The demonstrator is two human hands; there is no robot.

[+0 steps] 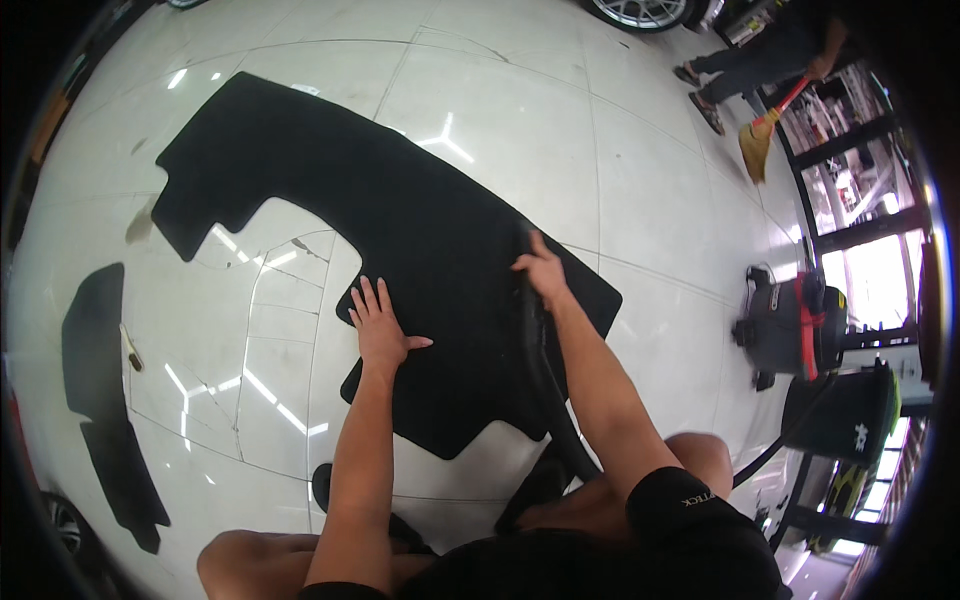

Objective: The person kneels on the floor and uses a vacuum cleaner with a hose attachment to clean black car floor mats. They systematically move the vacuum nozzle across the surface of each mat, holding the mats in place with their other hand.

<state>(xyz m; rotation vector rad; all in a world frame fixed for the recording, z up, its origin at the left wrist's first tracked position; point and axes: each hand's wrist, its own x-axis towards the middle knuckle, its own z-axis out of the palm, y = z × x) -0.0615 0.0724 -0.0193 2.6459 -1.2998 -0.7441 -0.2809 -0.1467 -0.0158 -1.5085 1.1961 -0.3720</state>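
Nearest the camera is the person's black T-shirt [560,565], along the lower edge, with bent bare knees to either side. A glossy pale tiled floor [660,330] spreads below, reflecting strips of ceiling light. On it, directly in front of the person, lies a large black car floor mat [310,150], spread flat and running from upper left to lower right, its near edge notched by deep cut-outs.

At upper right, another person [735,65] in dark trousers and sandals stands on the tiles. A narrower dark mat [95,340] lies at far left, well apart from the large one; whether it is one piece or two set end to end cannot be told. At right stand a black-and-red canister vacuum cleaner [790,325] and, just beside it, a dark bin [835,412]. A car wheel [640,10] shows at the top edge.

A black vacuum hose [545,370] runs up past the right leg onto the large mat. The right grip [543,272] is closed around its front end; the nozzle's shape blends into the mat. The other person holds a straw broom [757,148] with a red handle.

The left grip [382,335] is released, palm down, fingers spread on the large mat beside a cut-out. A small pale-handled brush [131,350] lies just beside the narrower mat.
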